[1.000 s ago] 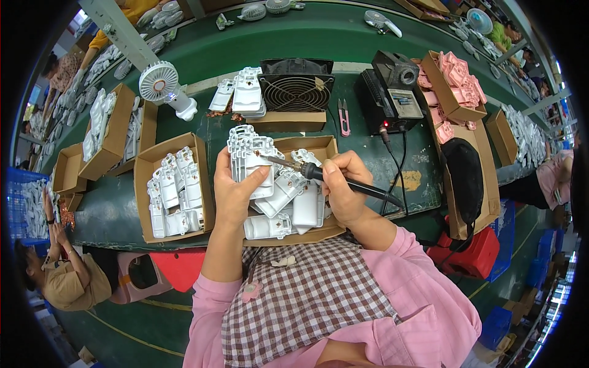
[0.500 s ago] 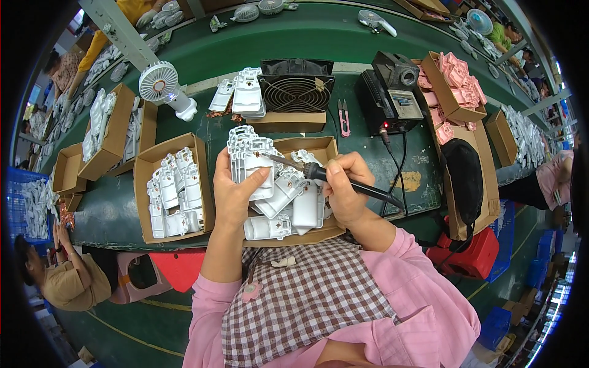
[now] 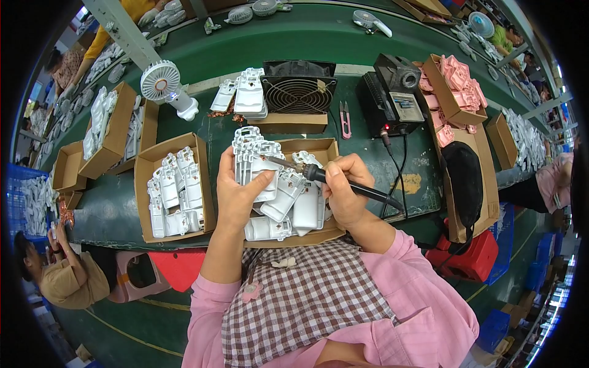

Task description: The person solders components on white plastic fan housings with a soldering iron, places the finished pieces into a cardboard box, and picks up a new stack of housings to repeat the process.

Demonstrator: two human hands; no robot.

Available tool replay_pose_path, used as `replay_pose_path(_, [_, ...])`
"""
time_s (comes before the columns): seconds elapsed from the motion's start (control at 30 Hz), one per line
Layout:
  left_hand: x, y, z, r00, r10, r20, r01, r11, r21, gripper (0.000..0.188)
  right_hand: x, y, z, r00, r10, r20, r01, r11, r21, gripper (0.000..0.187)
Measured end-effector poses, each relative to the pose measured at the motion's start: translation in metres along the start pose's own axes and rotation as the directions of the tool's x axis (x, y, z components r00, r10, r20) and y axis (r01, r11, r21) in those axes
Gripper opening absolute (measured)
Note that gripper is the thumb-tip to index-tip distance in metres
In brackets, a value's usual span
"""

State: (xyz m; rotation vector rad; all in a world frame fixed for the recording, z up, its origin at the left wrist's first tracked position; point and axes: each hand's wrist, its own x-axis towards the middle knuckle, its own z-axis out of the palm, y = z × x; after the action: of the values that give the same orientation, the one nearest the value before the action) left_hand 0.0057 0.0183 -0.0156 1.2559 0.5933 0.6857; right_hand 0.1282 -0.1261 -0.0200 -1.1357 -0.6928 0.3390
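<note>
My left hand (image 3: 242,191) is closed round a stack of white plastic housings (image 3: 250,156), thumb across the top one. In my right hand (image 3: 346,189) I grip a soldering iron (image 3: 316,173) by its black handle. Its tip points left and meets, or nearly meets, a small copper-coloured spot on the top housing; contact is too fine to tell. Beneath both hands stands an open cardboard box (image 3: 330,147) with more white housings (image 3: 308,207) lying loosely in it. Left of that, another cardboard box (image 3: 143,211) holds more white housings (image 3: 177,184).
Behind the hands are a black fan (image 3: 299,89), stacked white housings (image 3: 250,92), pink-handled snips (image 3: 345,119) and a black soldering station (image 3: 392,98) with a cable. A white handheld fan (image 3: 165,86) stands left. Pink parts (image 3: 457,83) fill a box at right. A conveyor (image 3: 307,30) runs behind.
The held stack has shifted slightly and its housings are fanned a little more at the left. The soldering iron stays at the top housing. Fans on the conveyor have moved left.
</note>
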Motion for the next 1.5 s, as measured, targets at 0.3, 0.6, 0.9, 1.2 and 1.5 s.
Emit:
replay_pose_path(0.3, [-0.002,0.005,0.003,1.0,-0.019,-0.01,0.019,1.0,-0.001,0.063,0.002,-0.002,0.002,1.0,-0.002,0.007,0.002,1.0,0.012,0.015])
replay_pose_path(0.6, [-0.001,0.002,0.001,1.0,-0.017,-0.015,0.017,1.0,-0.01,0.064,0.002,-0.002,0.002,1.0,-0.005,0.015,0.005,0.999,-0.037,0.014])
replay_pose_path(0.9, [0.003,0.003,0.001,0.993,-0.113,0.046,0.119,0.979,-0.167,0.066,-0.001,-0.001,-0.001,0.994,-0.074,-0.082,0.092,0.969,0.231,0.012])
replay_pose_path(1.2, [0.005,-0.003,0.006,0.991,-0.113,0.069,0.121,0.985,-0.127,0.067,-0.001,0.005,-0.005,0.977,-0.192,-0.088,0.208,0.947,0.247,0.018])
replay_pose_path(1.5, [0.005,-0.004,0.003,0.989,0.064,-0.135,-0.047,0.99,0.13,0.045,-0.003,0.0,-0.004,0.996,-0.054,-0.067,0.064,0.985,0.163,0.013])
